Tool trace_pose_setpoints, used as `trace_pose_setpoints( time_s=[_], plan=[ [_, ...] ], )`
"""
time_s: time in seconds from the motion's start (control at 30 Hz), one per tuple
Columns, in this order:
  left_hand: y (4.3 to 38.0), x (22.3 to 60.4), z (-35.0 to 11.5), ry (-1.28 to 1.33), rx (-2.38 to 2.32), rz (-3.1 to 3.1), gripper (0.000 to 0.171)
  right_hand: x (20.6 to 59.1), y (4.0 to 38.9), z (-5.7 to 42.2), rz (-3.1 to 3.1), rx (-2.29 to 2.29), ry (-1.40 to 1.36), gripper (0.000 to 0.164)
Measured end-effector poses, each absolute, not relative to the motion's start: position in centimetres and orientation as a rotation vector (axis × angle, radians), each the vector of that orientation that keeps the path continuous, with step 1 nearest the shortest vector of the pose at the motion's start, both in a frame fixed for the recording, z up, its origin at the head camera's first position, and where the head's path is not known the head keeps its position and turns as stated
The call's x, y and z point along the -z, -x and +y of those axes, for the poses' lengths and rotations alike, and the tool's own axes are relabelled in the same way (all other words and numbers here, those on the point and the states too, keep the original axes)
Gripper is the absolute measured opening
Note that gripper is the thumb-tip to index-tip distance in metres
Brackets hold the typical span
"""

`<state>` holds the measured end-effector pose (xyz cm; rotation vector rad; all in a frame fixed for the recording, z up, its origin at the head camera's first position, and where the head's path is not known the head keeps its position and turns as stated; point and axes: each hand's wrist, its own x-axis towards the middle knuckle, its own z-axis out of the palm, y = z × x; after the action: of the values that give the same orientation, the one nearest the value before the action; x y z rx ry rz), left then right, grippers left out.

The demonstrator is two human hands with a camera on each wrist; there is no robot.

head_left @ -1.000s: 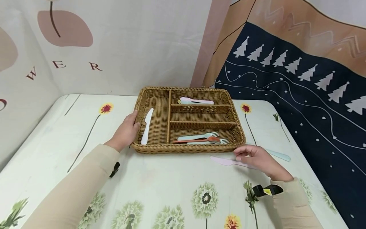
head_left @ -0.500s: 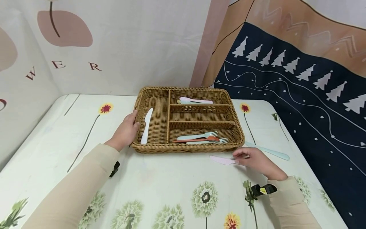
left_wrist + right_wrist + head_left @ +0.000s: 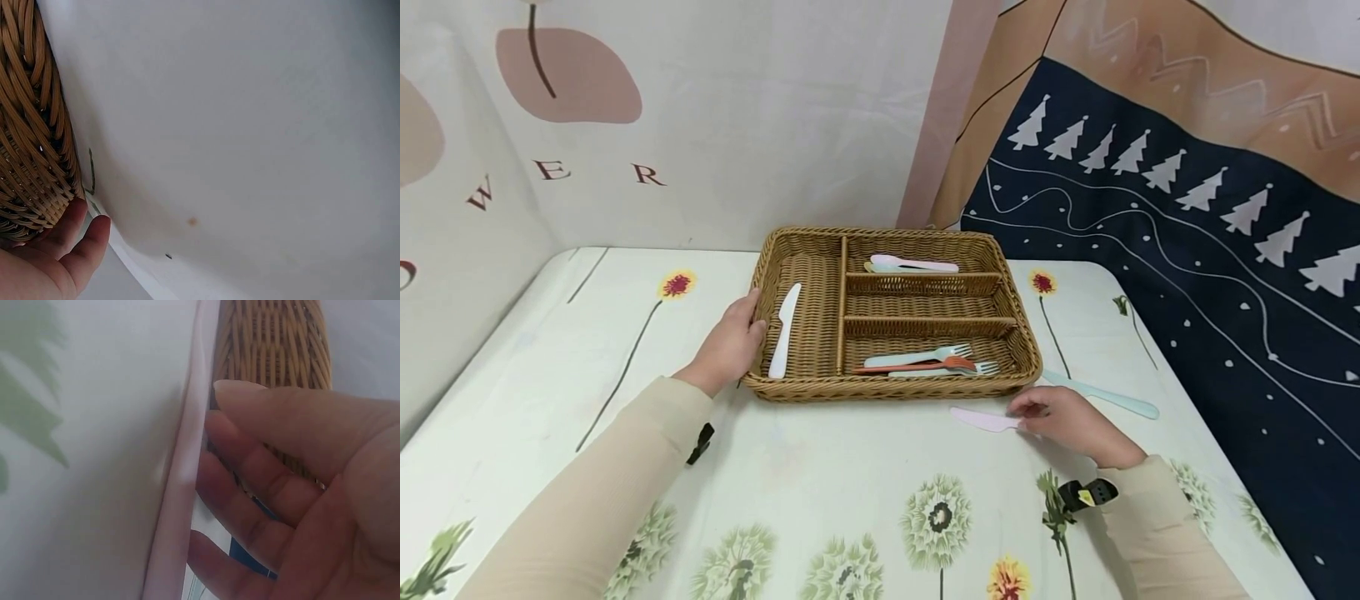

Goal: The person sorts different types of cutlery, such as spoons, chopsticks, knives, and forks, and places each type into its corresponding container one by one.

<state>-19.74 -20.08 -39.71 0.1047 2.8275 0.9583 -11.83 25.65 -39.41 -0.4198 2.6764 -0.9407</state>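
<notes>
A brown wicker cutlery basket (image 3: pixel 841 305) with dividers stands on the table. My left hand (image 3: pixel 724 343) grips its left side; in the left wrist view its fingertips lie against the wicker. My right hand (image 3: pixel 1071 423) is low by the basket's front right corner, over the handle end of a pink plastic knife (image 3: pixel 983 419). In the right wrist view the fingers are loosely bent, their tips at the edge of the pink knife (image 3: pixel 182 478), the thumb not closed round it. The knife lies on the cloth, its handle hidden by the hand.
A white knife (image 3: pixel 784 332) lies in the basket's left compartment. Spoons (image 3: pixel 913 265) lie in the back one. Light blue forks (image 3: pixel 917 357) and an orange utensil (image 3: pixel 917 365) lie in the front one. A light blue knife (image 3: pixel 1105 395) lies on the table right of the basket.
My right hand has shifted slightly left along the pink knife, covering the handle end that showed before. The left hand and basket have stayed put.
</notes>
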Motion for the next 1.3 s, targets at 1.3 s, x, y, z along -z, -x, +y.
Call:
trace_pose_setpoints(
  time_s=[1.3],
  plan=[
    [19.65, 39.91, -20.05, -0.113, -0.962, 2.847, 0.059, 39.04, 12.47, 24.85, 2.581, 0.769, 0.501, 0.015]
  ],
)
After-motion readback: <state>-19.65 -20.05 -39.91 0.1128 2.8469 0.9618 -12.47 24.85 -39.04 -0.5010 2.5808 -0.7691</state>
